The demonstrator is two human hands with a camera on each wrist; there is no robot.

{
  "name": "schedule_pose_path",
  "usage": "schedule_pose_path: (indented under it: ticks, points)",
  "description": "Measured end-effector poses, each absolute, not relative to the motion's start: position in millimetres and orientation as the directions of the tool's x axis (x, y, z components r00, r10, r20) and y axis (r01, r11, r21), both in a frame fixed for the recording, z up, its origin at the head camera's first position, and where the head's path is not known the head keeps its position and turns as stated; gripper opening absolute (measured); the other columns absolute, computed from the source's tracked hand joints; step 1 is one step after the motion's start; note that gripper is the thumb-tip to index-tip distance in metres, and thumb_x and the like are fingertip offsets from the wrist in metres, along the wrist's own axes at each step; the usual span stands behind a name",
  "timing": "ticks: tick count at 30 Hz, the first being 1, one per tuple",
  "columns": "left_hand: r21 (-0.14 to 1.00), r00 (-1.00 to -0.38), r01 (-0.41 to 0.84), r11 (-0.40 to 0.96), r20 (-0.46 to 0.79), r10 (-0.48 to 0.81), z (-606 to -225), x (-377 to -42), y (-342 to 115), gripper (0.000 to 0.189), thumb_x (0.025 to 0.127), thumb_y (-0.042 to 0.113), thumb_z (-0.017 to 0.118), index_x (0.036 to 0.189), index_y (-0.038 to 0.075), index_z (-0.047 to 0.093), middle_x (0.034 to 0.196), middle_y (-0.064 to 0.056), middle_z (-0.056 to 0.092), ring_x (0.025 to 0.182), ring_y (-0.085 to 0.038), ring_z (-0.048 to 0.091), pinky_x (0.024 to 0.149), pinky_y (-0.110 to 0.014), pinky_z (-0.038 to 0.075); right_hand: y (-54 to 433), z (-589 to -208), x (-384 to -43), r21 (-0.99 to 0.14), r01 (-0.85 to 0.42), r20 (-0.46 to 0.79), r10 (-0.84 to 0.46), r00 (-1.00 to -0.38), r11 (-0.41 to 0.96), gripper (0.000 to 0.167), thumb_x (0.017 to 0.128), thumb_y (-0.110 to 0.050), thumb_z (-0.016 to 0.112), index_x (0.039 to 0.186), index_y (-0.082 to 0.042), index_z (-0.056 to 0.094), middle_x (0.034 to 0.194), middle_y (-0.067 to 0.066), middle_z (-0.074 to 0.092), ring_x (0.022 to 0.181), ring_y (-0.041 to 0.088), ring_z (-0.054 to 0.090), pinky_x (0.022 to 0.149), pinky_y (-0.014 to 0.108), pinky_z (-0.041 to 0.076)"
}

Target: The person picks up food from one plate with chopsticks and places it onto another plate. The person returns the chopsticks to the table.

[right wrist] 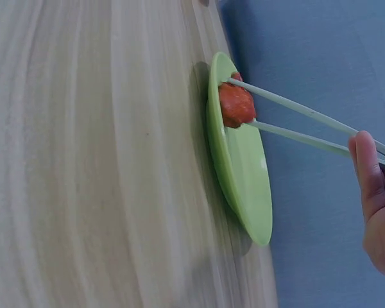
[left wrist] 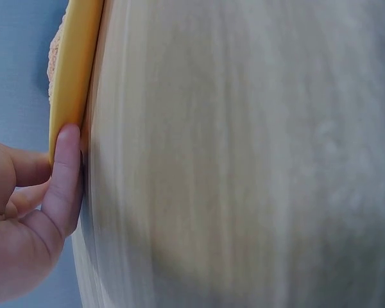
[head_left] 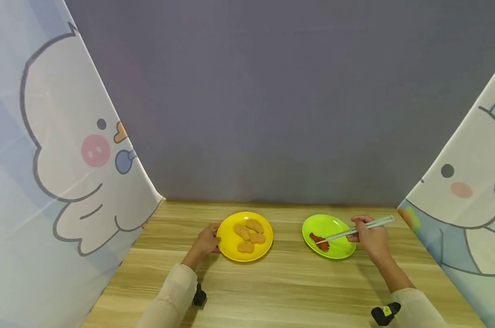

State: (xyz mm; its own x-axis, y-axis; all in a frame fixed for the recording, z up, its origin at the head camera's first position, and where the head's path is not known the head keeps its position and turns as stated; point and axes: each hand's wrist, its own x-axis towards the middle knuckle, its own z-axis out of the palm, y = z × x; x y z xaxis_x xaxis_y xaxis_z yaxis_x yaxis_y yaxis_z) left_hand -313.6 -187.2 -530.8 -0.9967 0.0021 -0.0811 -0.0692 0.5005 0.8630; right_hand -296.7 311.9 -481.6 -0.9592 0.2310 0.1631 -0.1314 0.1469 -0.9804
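Note:
My left hand (head_left: 206, 238) pinches the left rim of a yellow plate (head_left: 227, 240), thumb on top and a finger beneath in the left wrist view (left wrist: 25, 224). Several tan, breaded nuggets (head_left: 245, 247) lie on this plate. To the right, a pair of pale chopsticks (head_left: 370, 224) is held in my right hand (head_left: 373, 238), above the right side of a green plate (head_left: 340, 248). A reddish-brown drumstick (head_left: 323, 246) rests on the green plate's left part. In the right wrist view the chopstick tips lie at either side of the drumstick (right wrist: 236, 106); whether they squeeze it, I cannot tell.
Both plates stand near the back of a wood-grain table (head_left: 272, 291), with a gap between them. A grey wall panel (head_left: 272, 114) rises behind. Cartoon-printed panels (head_left: 67, 127) flank the table left and right. A black device (head_left: 199, 295) is strapped at each wrist.

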Motion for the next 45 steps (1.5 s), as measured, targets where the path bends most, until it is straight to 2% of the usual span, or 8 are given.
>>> schedule_pose_path:
  ticks: [4,12,17,21,24,29,33,45]
  points:
    - [0.86,-0.996,-0.068,0.506,-0.085,0.01,-529.7,-312.2,-183.4,0.05,0.098,-0.007,0.054,0.147,-0.001,0.047,0.108,-0.025,0.063,0.068,-0.02,0.07,0.059,-0.036,0.065,314.9,-478.1,-292.4,-0.984,-0.14,0.163,0.237,-0.958,0.109,0.029,0.104,-0.014,0.049,0.087,-0.024,0.07,0.069,0.002,0.069,0.053,0.011,0.071,0.051,0.027,0.061]
    - [0.861,-0.995,-0.088,0.501,-0.101,0.0,-526.0,-310.6,-184.2,0.05,0.099,-0.006,0.053,0.148,0.0,0.046,0.111,-0.025,0.062,0.07,-0.02,0.07,0.06,-0.036,0.065,319.8,-475.3,-292.9,-0.975,-0.102,0.131,0.14,-0.982,0.196,0.024,0.106,-0.019,0.049,0.094,-0.029,0.067,0.072,0.0,0.072,0.057,0.01,0.072,0.053,0.03,0.062]
    - [0.868,-0.995,-0.082,0.49,-0.095,0.001,-528.1,-309.5,-185.0,0.05,0.099,-0.007,0.053,0.148,-0.001,0.046,0.109,-0.026,0.063,0.069,-0.02,0.07,0.06,-0.036,0.065,318.5,-475.4,-292.6,-0.97,-0.09,0.116,0.104,-0.988,0.227,0.019,0.106,-0.016,0.049,0.103,-0.015,0.068,0.075,0.002,0.072,0.058,0.011,0.072,0.056,0.032,0.063]
    - [0.874,-0.996,-0.074,0.48,-0.085,0.0,-529.3,-308.7,-185.1,0.05,0.098,-0.008,0.053,0.147,-0.002,0.046,0.109,-0.027,0.064,0.069,-0.021,0.07,0.06,-0.037,0.065,315.6,-475.7,-293.3,-0.958,-0.089,0.128,0.126,-0.984,0.274,0.027,0.106,-0.016,0.048,0.114,0.004,0.064,0.075,0.002,0.07,0.057,0.008,0.071,0.057,0.029,0.063]
    - [0.875,-0.997,-0.067,0.479,-0.077,0.002,-529.6,-308.9,-185.3,0.05,0.098,-0.008,0.053,0.147,-0.003,0.046,0.109,-0.028,0.064,0.07,-0.022,0.071,0.06,-0.037,0.065,314.6,-476.6,-294.2,-0.952,-0.09,0.137,0.144,-0.98,0.294,0.03,0.106,-0.017,0.047,0.117,0.007,0.062,0.075,0.003,0.069,0.056,0.008,0.07,0.057,0.029,0.063]
    - [0.874,-0.996,-0.075,0.48,-0.086,0.0,-529.5,-310.5,-185.9,0.05,0.098,-0.007,0.052,0.148,-0.002,0.046,0.11,-0.027,0.064,0.07,-0.021,0.071,0.059,-0.037,0.065,315.9,-478.1,-295.1,-0.966,-0.103,0.147,0.179,-0.973,0.237,0.021,0.106,-0.016,0.048,0.104,-0.011,0.068,0.071,0.002,0.069,0.055,0.009,0.07,0.056,0.029,0.063]
    - [0.873,-0.996,-0.071,0.482,-0.087,0.011,-528.8,-311.1,-187.1,0.05,0.098,-0.007,0.053,0.148,-0.002,0.045,0.109,-0.026,0.064,0.07,-0.021,0.071,0.06,-0.037,0.065,316.3,-477.3,-296.2,-0.971,-0.127,0.168,0.196,-0.966,0.204,0.024,0.106,-0.016,0.049,0.095,-0.024,0.068,0.071,0.0,0.069,0.055,0.008,0.071,0.055,0.027,0.062]
    - [0.86,-0.996,-0.058,0.507,-0.083,0.026,-526.2,-309.3,-187.7,0.05,0.098,-0.006,0.054,0.147,-0.001,0.046,0.113,-0.026,0.064,0.079,-0.022,0.071,0.062,-0.037,0.065,311.4,-476.3,-301.3,-0.986,-0.118,0.142,0.218,-0.966,0.117,0.032,0.105,-0.015,0.05,0.087,-0.034,0.07,0.072,-0.004,0.07,0.055,0.007,0.071,0.055,0.024,0.062]
